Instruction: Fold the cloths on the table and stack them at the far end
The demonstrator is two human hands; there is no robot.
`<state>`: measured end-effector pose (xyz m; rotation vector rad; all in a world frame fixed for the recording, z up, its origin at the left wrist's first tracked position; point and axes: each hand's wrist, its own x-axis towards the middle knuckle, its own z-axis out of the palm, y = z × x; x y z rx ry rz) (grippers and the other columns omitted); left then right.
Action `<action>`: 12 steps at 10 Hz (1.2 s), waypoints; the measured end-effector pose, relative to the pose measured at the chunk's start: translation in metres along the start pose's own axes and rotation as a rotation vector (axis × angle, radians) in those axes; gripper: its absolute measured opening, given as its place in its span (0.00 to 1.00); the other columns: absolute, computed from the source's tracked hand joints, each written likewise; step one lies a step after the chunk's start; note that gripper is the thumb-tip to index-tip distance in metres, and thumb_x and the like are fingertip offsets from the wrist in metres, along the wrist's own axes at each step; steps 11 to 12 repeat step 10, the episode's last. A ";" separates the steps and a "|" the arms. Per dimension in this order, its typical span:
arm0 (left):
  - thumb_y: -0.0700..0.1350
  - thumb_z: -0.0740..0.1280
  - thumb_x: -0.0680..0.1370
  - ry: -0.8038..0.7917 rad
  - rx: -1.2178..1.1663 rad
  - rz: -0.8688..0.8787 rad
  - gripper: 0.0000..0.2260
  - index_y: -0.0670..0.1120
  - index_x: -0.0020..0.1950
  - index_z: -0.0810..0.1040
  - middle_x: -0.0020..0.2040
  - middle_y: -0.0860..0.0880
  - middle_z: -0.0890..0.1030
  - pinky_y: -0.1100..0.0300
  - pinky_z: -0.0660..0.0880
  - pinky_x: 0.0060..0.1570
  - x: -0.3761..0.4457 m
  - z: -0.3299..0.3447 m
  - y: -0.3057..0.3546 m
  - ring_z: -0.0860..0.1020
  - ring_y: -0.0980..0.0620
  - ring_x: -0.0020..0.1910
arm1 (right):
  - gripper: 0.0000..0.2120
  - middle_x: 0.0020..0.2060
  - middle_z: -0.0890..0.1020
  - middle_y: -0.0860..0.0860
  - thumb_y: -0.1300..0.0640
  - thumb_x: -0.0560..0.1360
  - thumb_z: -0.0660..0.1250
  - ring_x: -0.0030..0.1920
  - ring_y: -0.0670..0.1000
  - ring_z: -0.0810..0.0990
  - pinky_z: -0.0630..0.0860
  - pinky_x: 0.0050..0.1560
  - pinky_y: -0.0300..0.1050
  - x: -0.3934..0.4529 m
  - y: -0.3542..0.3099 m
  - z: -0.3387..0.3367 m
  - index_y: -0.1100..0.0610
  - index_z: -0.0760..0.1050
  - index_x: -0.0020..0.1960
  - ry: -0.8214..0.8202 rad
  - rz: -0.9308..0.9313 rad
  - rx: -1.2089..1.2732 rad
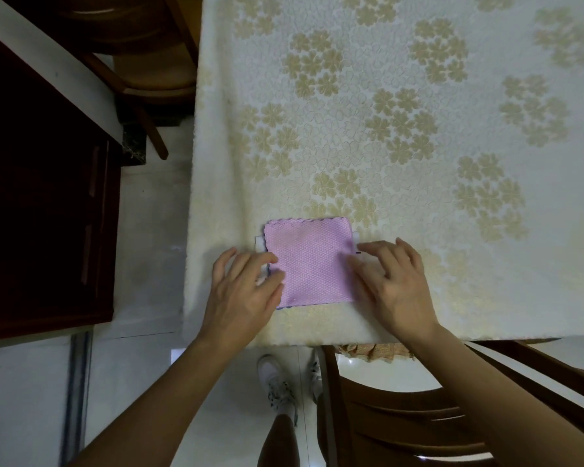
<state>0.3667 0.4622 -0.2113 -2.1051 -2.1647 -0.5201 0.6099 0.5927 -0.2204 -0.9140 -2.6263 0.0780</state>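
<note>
Both bare forearms are extended forward over the table's near edge. The left hand (246, 288) is laid palm down, fingers relaxed; the right hand (393, 281) is spread flat, fingers straight.

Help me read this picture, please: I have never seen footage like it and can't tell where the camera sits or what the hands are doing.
There is no machine here. A person wears a camera on the head, so the single picture looks down past their own arms at a table with a flowered covering. Near its front edge lies a pink cloth, folded into a square, with white and bluish edges of something showing beneath it. The left hand rests on the cloth's left edge and the right hand on its right edge, fingers spread and fairly flat, pressing rather than lifting. Wooden chairs stand by the table, and the person's shoes show below.
</note>
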 end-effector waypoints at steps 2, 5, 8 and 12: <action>0.47 0.72 0.75 -0.110 0.007 0.048 0.06 0.48 0.50 0.84 0.53 0.49 0.82 0.42 0.66 0.67 -0.012 0.018 0.009 0.79 0.47 0.53 | 0.16 0.61 0.81 0.54 0.56 0.76 0.73 0.62 0.59 0.78 0.67 0.69 0.63 -0.027 -0.002 0.020 0.54 0.80 0.63 -0.153 -0.066 -0.087; 0.51 0.55 0.81 -0.249 0.058 -0.120 0.25 0.42 0.75 0.67 0.74 0.43 0.69 0.45 0.61 0.75 0.033 0.023 0.034 0.67 0.45 0.74 | 0.27 0.75 0.68 0.58 0.46 0.84 0.54 0.78 0.56 0.62 0.60 0.76 0.59 0.022 -0.034 0.022 0.61 0.64 0.77 -0.211 0.055 0.016; 0.59 0.43 0.83 -0.414 0.145 -0.156 0.31 0.41 0.81 0.47 0.82 0.43 0.48 0.43 0.53 0.77 0.031 0.057 0.021 0.48 0.47 0.81 | 0.36 0.81 0.48 0.56 0.37 0.83 0.40 0.81 0.53 0.44 0.51 0.79 0.58 0.022 -0.024 0.050 0.62 0.47 0.81 -0.423 0.135 -0.022; 0.61 0.45 0.81 -0.399 0.155 -0.187 0.32 0.43 0.81 0.53 0.81 0.45 0.53 0.43 0.51 0.77 0.040 0.025 0.019 0.51 0.46 0.80 | 0.36 0.81 0.51 0.55 0.35 0.83 0.43 0.81 0.55 0.47 0.48 0.79 0.59 0.030 -0.026 0.026 0.58 0.48 0.81 -0.438 0.166 -0.019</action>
